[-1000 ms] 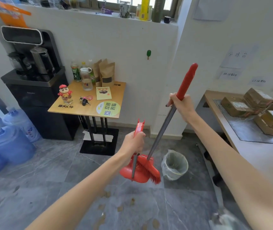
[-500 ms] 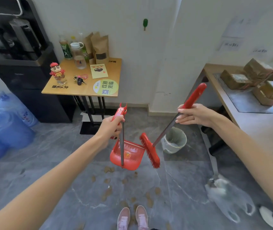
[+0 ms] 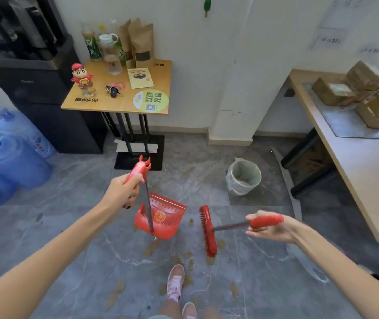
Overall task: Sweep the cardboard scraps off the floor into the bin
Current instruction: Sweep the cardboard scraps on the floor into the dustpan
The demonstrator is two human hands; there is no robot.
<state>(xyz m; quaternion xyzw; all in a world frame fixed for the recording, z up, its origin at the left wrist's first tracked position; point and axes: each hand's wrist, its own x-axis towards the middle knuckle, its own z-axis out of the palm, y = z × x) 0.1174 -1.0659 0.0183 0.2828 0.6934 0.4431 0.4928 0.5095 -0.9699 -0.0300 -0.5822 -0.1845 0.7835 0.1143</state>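
Fingers (image 3: pixel 136 181) of the left hand (image 3: pixel 121 194) are curled round the dustpan (image 3: pixel 165 217) handle, those of the right hand (image 3: pixel 273 227) round the broom (image 3: pixel 208 231). Cardboard scraps (image 3: pixel 151 247) are strewn on the floor (image 3: pixel 264 261) beside both; they may be flicked past an unseated pan.

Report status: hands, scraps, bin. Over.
Left hand grips dustpan handle; right hand grips broom. Scraps scattered on floor. Bin beyond broom, nothing between.

dustpan (image 3: pixel 161 217) red | broom (image 3: pixel 207 231) red | scraps (image 3: pixel 151 247) brown | floor (image 3: pixel 69 226) grey, white-veined | shoes (image 3: pixel 175 282) pink
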